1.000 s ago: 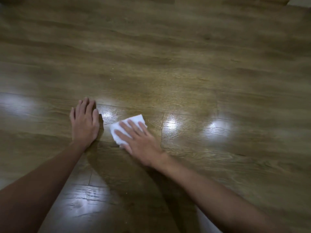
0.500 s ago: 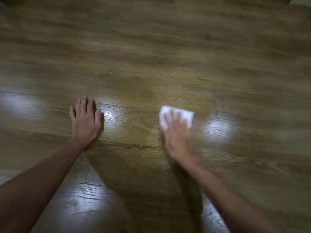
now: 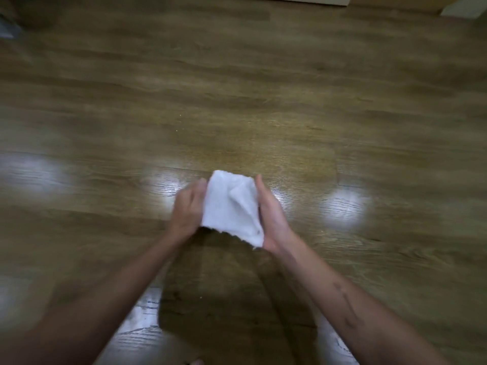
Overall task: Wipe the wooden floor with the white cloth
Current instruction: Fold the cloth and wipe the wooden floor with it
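Note:
The white cloth (image 3: 232,206) is lifted off the wooden floor (image 3: 237,101) and held up between both hands in the middle of the view. My left hand (image 3: 188,209) grips its left edge, fingers behind the fabric. My right hand (image 3: 271,214) holds the right edge, palm turned toward the cloth, fingers along its side. The cloth is partly folded, with a crease down its middle and a corner hanging at the lower right. The frame is blurred by motion.
Brown floor planks fill the view, with bright light reflections (image 3: 342,209) to the left, centre and right. A pale wall base or furniture edge (image 3: 463,6) shows at the top right. My shadow lies on the floor below the hands.
My right hand slid the cloth rightward across the floor, then lifted it. My left hand left the floor and took hold of the cloth's left edge.

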